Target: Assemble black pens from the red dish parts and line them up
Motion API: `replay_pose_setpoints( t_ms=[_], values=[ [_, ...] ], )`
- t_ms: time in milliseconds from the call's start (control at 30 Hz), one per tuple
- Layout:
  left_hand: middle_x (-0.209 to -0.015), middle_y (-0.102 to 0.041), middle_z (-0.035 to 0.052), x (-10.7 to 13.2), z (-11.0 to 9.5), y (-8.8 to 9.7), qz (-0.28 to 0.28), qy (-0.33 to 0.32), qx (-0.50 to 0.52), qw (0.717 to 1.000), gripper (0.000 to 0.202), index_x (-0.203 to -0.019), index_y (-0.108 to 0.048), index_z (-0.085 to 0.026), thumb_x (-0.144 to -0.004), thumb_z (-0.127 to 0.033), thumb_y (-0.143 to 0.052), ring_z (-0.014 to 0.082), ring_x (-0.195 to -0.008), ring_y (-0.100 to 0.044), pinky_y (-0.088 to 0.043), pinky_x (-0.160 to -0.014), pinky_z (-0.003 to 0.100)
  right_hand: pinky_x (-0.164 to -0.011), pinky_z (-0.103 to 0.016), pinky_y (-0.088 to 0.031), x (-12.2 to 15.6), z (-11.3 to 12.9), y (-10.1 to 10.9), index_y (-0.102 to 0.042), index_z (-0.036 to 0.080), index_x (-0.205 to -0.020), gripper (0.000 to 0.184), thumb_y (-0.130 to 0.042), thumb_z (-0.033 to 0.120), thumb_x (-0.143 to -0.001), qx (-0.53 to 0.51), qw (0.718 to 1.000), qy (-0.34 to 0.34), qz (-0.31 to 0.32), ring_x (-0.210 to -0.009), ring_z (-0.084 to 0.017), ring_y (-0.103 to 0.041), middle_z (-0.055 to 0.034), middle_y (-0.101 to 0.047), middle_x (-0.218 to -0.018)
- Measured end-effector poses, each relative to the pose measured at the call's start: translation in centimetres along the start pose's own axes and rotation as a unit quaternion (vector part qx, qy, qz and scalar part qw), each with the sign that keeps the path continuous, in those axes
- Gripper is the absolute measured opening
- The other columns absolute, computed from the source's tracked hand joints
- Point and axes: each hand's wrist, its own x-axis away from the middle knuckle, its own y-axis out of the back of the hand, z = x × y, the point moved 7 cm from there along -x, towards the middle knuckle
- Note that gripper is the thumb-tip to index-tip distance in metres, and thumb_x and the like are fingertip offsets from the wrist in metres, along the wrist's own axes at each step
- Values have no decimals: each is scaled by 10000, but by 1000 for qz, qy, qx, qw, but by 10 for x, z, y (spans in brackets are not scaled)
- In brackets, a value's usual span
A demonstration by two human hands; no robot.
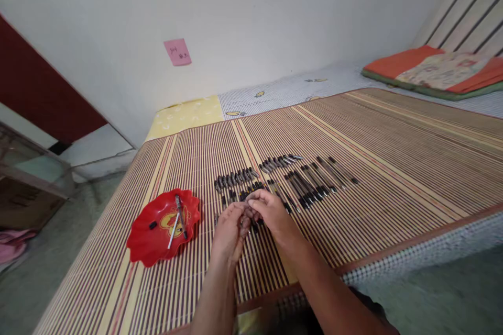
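Note:
My left hand [228,226] and my right hand [272,211] meet at the fingertips over the striped mat. Both are closed in a pinch around something small and greyish, mostly hidden by the fingers. Just beyond them, short dark pen parts [236,178] lie side by side in a row, with a second group [281,162] to the right. Longer pens [308,186] are lined up right of my hands, and some lie partly hidden beneath them. On the left, a red scalloped plate [145,241] carries a dark pen [181,214], a white stick [173,231] and a black cap [153,225].
The striped mat [353,131] covers a bed that meets a white wall [275,21]. A folded orange and green cloth [420,65] lies at the far right. A pink note [177,52] is stuck to the wall. The bed's front edge runs close to my forearms.

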Motion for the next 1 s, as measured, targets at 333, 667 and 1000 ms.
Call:
replay_pose_setpoints(
  t_ms=[333,667,1000],
  values=[
    [-911,-692,145,9,-38,35,-203,-11,233,951,292,-1048,-614,-23,-913,79,-377,147,-824,-726,-605,-774,197,-807,-302,-504,-8,67,55,-710,162,-965,198,-529,170,-888,409,885,203,-88,-892,-206,-670,-85,-720,-965],
    [-959,-744,208,15,-58,32,-114,-53,165,978,237,-967,-606,-37,-996,-41,-370,91,-558,-680,-510,-463,125,-847,-297,-478,-62,41,-38,-756,111,-960,256,-516,49,-895,694,702,144,71,-1023,-258,-664,-177,-695,-1059],
    [-549,-522,-42,18,-85,69,-105,-187,156,964,210,-781,-678,-105,-765,-264,-813,36,-444,-444,-374,-415,121,-864,-322,-498,-80,33,-43,-733,72,-1053,317,-478,-2,-880,749,647,110,86,-1047,-284,-685,-218,-713,-1048]
  ],
)
